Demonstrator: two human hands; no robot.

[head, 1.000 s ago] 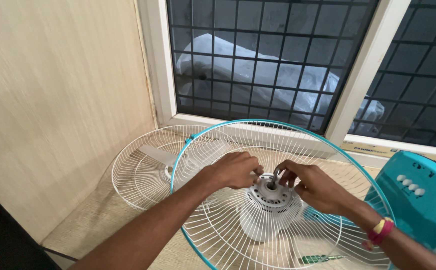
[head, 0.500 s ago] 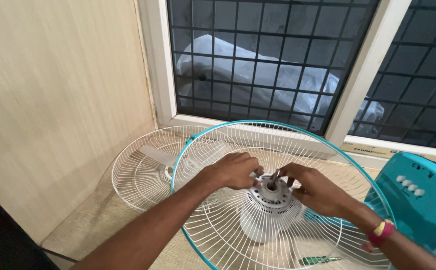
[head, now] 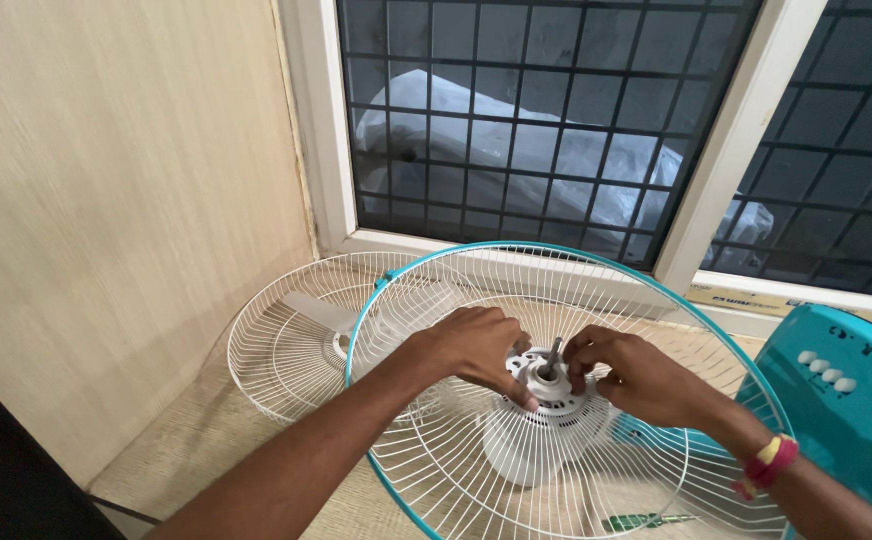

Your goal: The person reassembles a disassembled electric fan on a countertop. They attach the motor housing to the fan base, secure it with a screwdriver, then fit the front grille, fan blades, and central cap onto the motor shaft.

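A white wire rear fan guard (head: 436, 450) with a teal rim lies over a white fan motor housing (head: 526, 440). A metal shaft (head: 554, 355) sticks up from the white plastic ring (head: 548, 383) at the hub. My left hand (head: 476, 345) grips the ring's left edge with its fingers curled over it. On the ring's right edge rests my right hand (head: 631, 375), its fingers pinching the ring just beside the shaft. A red and yellow band is on my right wrist.
A second white wire guard (head: 286, 340) with a white blade under it lies at the left by the beige wall. The teal fan base (head: 846, 410) with white buttons stands at the right. A green-handled screwdriver (head: 646, 521) lies under the guard. A barred window is behind.
My right hand has slid from the shaft down onto the ring's right edge. My left hand has turned a little further around the ring's left side.
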